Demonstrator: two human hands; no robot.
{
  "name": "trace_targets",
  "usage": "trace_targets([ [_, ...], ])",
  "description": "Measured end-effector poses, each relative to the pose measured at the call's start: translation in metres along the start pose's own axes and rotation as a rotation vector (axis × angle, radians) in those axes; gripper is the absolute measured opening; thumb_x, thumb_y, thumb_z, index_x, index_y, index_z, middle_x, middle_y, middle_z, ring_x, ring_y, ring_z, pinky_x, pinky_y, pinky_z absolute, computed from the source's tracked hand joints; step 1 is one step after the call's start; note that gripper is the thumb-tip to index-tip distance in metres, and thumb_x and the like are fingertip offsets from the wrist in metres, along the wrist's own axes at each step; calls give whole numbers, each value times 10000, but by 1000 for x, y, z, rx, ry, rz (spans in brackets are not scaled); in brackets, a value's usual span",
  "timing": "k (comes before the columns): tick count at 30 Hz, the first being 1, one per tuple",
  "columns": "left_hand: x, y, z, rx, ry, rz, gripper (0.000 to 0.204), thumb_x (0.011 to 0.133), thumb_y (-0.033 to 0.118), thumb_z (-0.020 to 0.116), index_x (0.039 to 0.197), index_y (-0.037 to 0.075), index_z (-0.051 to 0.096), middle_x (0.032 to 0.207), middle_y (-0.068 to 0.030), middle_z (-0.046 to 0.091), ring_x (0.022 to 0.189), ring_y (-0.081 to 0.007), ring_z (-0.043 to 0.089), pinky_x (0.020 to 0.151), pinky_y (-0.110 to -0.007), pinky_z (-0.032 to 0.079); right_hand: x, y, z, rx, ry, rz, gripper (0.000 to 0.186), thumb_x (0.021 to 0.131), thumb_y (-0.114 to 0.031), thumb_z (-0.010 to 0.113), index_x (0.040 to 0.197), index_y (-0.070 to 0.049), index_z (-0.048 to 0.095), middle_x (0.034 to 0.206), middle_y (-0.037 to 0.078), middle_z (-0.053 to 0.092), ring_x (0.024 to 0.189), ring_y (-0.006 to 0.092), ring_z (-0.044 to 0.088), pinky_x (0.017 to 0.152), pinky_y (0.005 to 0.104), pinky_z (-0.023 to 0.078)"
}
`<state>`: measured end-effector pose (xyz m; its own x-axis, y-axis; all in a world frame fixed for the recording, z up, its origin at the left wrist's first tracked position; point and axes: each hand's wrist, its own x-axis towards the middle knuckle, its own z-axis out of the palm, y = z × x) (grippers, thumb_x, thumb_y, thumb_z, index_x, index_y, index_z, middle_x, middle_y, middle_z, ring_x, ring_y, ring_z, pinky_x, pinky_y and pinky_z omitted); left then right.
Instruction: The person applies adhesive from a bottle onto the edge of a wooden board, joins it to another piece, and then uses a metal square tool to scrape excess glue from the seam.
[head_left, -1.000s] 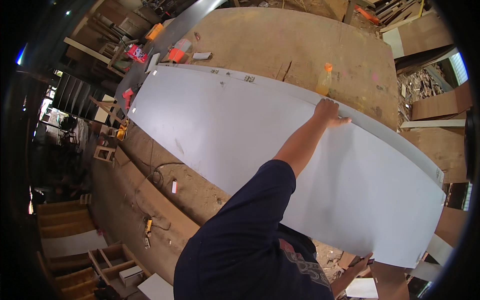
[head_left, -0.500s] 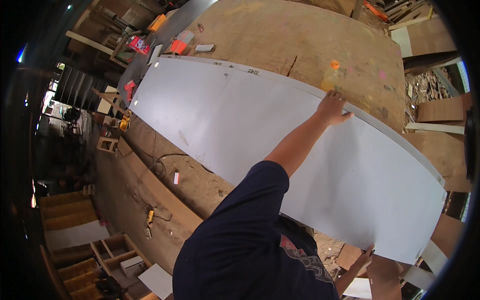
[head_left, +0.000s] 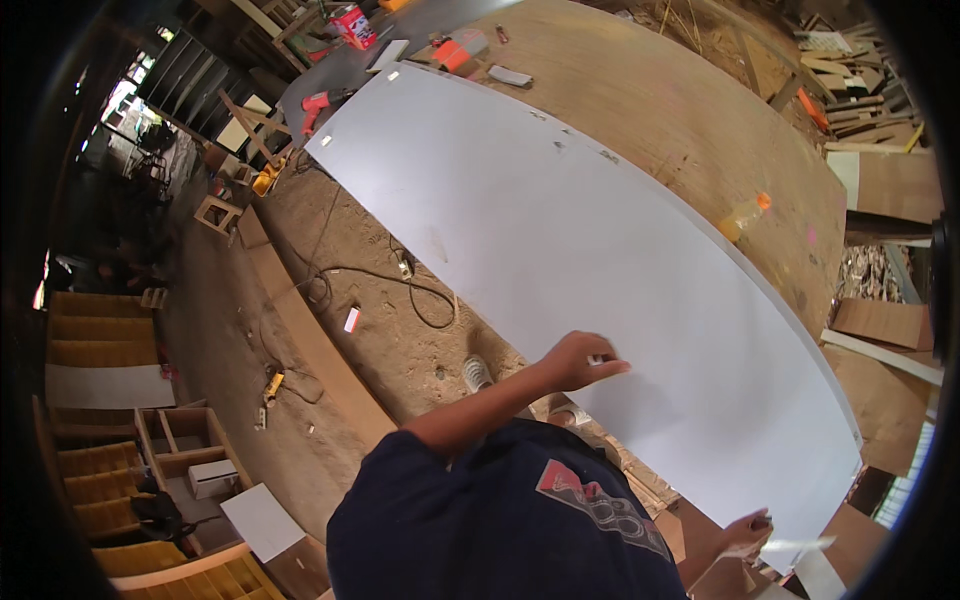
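Observation:
A long pale grey-white panel point(head_left: 600, 260) lies flat across the wooden worktable point(head_left: 640, 110). Over its near edge is my left hand point(head_left: 580, 362), fingers curled and thumb stretched out. A small white thing shows at those fingers, too small to name. Close to the panel's right-hand near corner, my right hand point(head_left: 745, 532) has its fingers bent, with something dark at the fingertips. A pale, motion-blurred strip point(head_left: 800, 544) runs beside that hand; what it is cannot be made out.
A plastic bottle with an orange cap point(head_left: 745, 215) lies beyond the panel. A red drill point(head_left: 322, 105) and a red tin point(head_left: 353, 27) stand at the far left. Cables point(head_left: 425, 290) and a long board point(head_left: 310, 330) lie on the floor; open wooden cabinets point(head_left: 190, 450) are lower left.
My left hand has come off the panel's far edge and back toward me. The view has shifted, and the blurred strip now shows by my right hand.

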<state>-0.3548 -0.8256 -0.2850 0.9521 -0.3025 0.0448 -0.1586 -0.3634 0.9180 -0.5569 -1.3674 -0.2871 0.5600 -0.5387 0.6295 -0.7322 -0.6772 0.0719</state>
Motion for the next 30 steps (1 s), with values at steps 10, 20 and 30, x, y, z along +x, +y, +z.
trace_targets([
  [10, -205, -103, -190, -321, 532, -392, 245, 999, 216, 724, 1019, -17, 795, 898, -96, 786, 785, -139, 719, 743, -283, 576, -117, -392, -141, 964, -10, -800, 211, 898, -84, 779, 828, -80, 580, 779, 77, 587, 799, 289, 581, 896, 459, 423],
  [20, -416, -190, -373, -373, 1173, -580, 279, 992, 212, 747, 802, 11, 711, 817, -49, 739, 702, -79, 615, 675, -255, 515, -208, -639, -281, 1192, -151, -1079, 286, 849, -162, 841, 807, -142, 559, 666, -23, 486, 677, 191, 505, 879, 400, 346],
  [30, -391, -242, -459, -167, 1069, -692, 227, 969, 207, 752, 939, -17, 771, 843, -73, 760, 786, -114, 687, 737, -281, 539, -210, -820, -260, 1193, -533, -872, 255, 946, -309, 744, 878, -79, 657, 727, 12, 519, 729, 200, 465, 841, 383, 380],
])
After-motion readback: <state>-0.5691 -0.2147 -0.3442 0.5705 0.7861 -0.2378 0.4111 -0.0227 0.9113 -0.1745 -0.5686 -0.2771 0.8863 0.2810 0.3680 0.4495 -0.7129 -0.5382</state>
